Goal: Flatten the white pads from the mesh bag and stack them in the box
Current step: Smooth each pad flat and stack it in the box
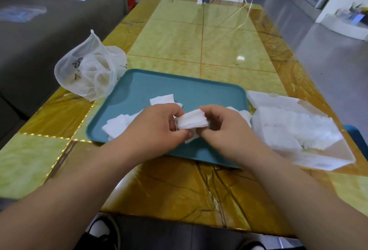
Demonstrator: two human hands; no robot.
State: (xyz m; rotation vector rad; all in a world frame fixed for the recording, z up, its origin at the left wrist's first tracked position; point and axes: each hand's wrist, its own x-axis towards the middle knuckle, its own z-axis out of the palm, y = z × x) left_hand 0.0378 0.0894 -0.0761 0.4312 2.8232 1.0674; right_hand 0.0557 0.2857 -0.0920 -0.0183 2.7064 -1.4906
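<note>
Over the teal tray (139, 90), left hand (157, 128) and right hand (225, 128) each close a pinching grip on one white pad (192, 121), with the mesh bag (87, 74) off its far left corner and the box (318, 162) beside its right edge.

Both hands (196, 128) pinch one white pad (192, 121) — over tray (199, 84).

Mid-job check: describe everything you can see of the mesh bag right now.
The mesh bag is translucent white fine netting, soft and slumped, with one corner peaking upward. Dark handwritten marks show on its side, and crumpled white pads show through it. It sits on the table near the left edge, at the tray's far-left corner; contact with the rim is unclear. Neither the left hand nor the right hand touches it; both hold a pad over the tray.
</note>
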